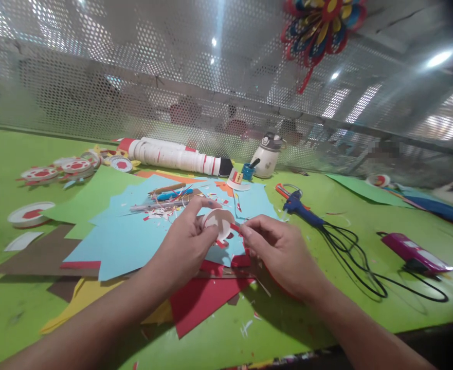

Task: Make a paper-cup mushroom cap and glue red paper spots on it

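My left hand (191,234) has its thumb and fingers closed on a small round white paper piece (223,222), held above the light blue paper sheets (128,246). Between the thumb and fingertips of my right hand (274,246) is a narrow red strip (234,227), whose other end lies against the white piece. Behind my left hand, a blue-handled tool (174,195), a brown stick and small red and white scraps rest on the blue sheets.
Beyond the sheets lie a long white paper roll (172,156), a blue pot (248,171) and a cream jug (267,156). At the right are a blue glue gun (301,208), looped black cables and a magenta power strip (415,252). Round paper pieces (39,174) sit at the left.
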`<move>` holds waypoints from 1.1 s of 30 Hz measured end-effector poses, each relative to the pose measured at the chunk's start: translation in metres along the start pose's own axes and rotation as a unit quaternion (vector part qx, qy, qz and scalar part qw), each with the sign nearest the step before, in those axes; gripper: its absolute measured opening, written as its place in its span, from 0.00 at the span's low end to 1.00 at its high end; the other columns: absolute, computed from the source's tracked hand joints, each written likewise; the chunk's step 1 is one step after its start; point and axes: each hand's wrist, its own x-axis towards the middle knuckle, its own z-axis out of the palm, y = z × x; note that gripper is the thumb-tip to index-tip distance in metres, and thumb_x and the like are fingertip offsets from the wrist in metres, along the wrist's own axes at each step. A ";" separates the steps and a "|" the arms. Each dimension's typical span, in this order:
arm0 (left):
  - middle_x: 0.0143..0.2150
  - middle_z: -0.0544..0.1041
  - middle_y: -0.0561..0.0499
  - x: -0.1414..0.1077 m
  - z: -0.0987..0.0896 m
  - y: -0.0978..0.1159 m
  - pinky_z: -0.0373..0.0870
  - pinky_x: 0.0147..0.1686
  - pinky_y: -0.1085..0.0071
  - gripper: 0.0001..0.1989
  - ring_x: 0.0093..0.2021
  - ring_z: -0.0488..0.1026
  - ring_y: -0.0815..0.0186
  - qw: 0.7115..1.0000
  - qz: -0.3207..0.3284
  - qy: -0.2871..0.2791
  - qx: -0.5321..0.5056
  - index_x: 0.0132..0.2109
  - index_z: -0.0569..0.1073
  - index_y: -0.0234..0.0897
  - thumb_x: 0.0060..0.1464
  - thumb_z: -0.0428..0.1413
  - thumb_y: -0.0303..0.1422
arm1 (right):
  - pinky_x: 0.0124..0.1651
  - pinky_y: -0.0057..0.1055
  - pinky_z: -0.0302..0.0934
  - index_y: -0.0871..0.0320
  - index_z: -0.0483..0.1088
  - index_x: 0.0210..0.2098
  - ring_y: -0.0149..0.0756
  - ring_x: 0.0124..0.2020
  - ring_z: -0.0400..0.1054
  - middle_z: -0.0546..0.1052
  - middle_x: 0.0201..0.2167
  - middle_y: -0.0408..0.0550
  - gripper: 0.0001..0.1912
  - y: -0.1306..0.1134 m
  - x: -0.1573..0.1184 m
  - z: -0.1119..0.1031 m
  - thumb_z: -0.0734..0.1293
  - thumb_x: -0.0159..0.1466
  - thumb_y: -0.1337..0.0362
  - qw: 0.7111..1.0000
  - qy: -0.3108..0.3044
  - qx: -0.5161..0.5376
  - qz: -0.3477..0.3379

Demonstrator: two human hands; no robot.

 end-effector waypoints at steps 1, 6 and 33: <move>0.24 0.74 0.59 0.000 0.000 0.000 0.58 0.15 0.81 0.13 0.16 0.63 0.74 1.000 0.000 0.002 0.008 0.45 0.61 0.41 0.51 0.50 0.27 | 0.25 0.26 0.54 0.59 0.69 0.29 0.28 0.21 0.59 0.68 0.20 0.40 0.13 0.000 0.000 0.001 0.61 0.64 0.58 1.000 -0.002 0.000 0.003; 0.19 0.67 0.64 0.001 0.002 -0.003 0.53 0.14 0.83 0.11 0.14 0.55 0.77 0.999 0.005 0.023 0.029 0.42 0.62 0.40 0.49 0.49 0.26 | 0.24 0.26 0.53 0.59 0.68 0.27 0.27 0.20 0.58 0.66 0.18 0.39 0.13 -0.001 -0.001 0.005 0.62 0.64 0.58 1.000 -0.014 0.001 0.021; 0.22 0.67 0.60 0.000 0.001 -0.014 0.55 0.17 0.78 0.11 0.15 0.57 0.74 0.995 0.021 0.003 0.095 0.43 0.64 0.40 0.50 0.48 0.29 | 0.27 0.27 0.50 0.57 0.62 0.23 0.28 0.22 0.55 0.62 0.18 0.37 0.08 0.002 0.006 0.018 0.61 0.58 0.65 0.996 -0.003 -0.075 0.040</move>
